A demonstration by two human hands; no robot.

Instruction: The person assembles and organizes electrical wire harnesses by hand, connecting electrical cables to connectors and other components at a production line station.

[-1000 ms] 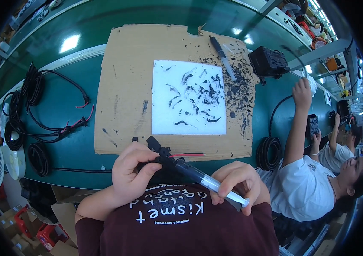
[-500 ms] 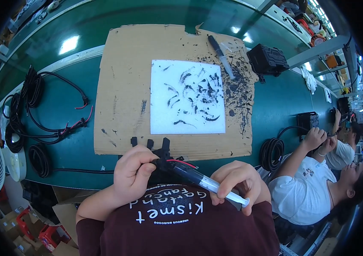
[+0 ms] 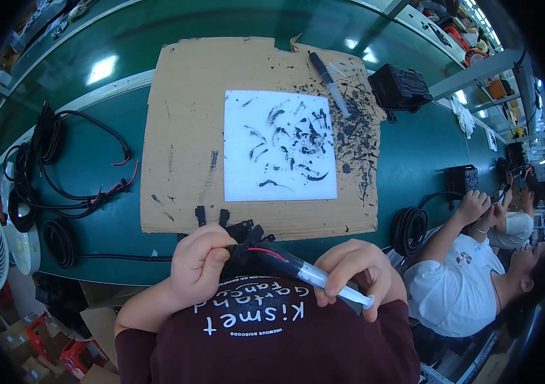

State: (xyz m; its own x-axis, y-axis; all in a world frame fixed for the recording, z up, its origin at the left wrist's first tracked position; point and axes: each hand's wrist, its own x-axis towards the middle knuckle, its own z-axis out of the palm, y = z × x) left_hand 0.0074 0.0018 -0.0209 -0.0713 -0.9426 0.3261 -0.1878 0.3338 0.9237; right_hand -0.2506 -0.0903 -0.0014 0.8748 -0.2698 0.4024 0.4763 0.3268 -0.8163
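bench: green surface (image 3: pixel 413 160) across the frame.
cardboard: brown sheet (image 3: pixel 183 128) at upper centre, white paper (image 3: pixel 279 146) already heavily smeared black.
cable bundle: left hand (image 3: pixel 199 265) closed around black connector (image 3: pixel 247 246), lower centre.
syringe: right hand (image 3: pixel 355 269) gripping it (image 3: pixel 314 276), tip at the connector; filling looks underway, not finished.

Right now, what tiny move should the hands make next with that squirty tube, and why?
Probably a gentle push on the plunger. The right hand holds the syringe with its dark tip already at the black connector gripped by the left hand, so the black paste looks ready to go in.
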